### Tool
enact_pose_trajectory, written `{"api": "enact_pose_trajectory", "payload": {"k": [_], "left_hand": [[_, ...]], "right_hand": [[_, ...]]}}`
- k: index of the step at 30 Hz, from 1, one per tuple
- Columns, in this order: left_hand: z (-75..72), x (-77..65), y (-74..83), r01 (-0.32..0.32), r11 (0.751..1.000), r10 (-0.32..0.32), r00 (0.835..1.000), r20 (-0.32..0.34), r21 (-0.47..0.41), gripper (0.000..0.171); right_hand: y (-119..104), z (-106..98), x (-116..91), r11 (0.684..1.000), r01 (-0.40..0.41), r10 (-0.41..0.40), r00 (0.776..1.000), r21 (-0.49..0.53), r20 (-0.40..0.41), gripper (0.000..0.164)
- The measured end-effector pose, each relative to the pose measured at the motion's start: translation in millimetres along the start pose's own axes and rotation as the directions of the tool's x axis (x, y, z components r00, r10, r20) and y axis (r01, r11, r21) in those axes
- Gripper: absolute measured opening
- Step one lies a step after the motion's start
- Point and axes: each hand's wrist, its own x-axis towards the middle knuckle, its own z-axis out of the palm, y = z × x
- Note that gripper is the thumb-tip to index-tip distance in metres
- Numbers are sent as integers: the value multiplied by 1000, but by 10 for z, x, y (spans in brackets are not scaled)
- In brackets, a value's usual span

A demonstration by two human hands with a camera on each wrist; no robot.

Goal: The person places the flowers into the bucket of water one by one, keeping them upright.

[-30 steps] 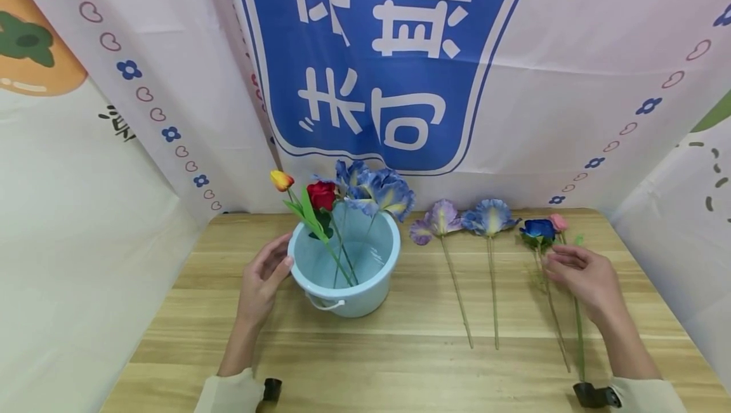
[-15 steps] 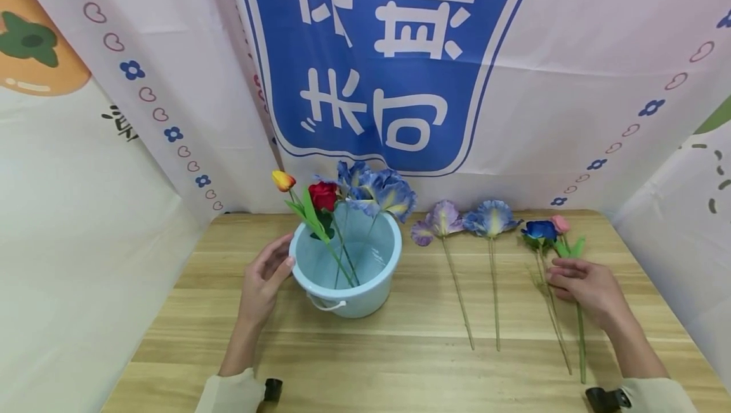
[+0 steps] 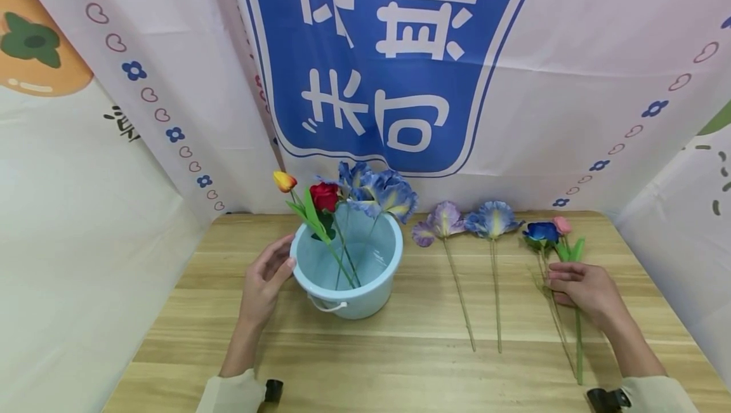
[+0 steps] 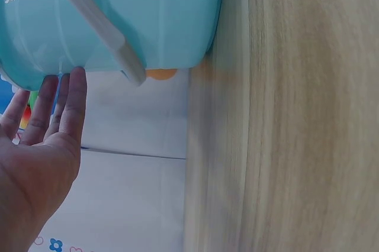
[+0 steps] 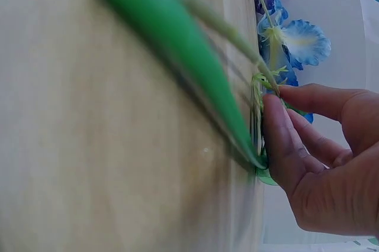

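Observation:
My left hand [image 3: 265,283] rests against the left side of a light blue bucket [image 3: 365,305], its fingers fairly straight in the left wrist view. In the bucket stand a red-and-yellow tulip [image 3: 284,181], a red rose [image 3: 324,197] and blue irises [image 3: 388,192]. At the right, my right hand [image 3: 587,289] pinches the thin stem of a blue rose [image 3: 541,233] between thumb and finger, just above the table. A pink tulip [image 3: 562,225] lies beside it, its thick green stem [image 5: 177,45] passing under the hand.
A purple iris [image 3: 444,221] and a blue iris [image 3: 492,219] lie between bucket and right hand, stems towards me. The wooden table [image 3: 411,375] meets a printed cloth [image 3: 542,121] at its back edge. The bucket's white handle [image 3: 328,307] hangs at its front.
My right hand has moved down along the stems from near the blue rose's head and now pinches its stem, whose lower end has shifted slightly right. The left hand stays at the bucket.

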Motion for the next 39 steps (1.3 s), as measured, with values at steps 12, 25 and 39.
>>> {"api": "enact_pose_trajectory", "payload": {"k": [12,25,39], "left_hand": [[3,-11,9,4,1000,-4,1000,-1,8,43],[-3,5,4,-8,1000,8,1000,-5,2,43],[8,-8,5,0,1000,0,1000,-6,4,43]], "right_hand": [[-104,12,-60,997,79,-79,997,-14,12,55],[-486,112,-181,988,152,-152,988,39,3,60],[-1007,334,-267,945,305,-300,952,118,-55,53]]}}
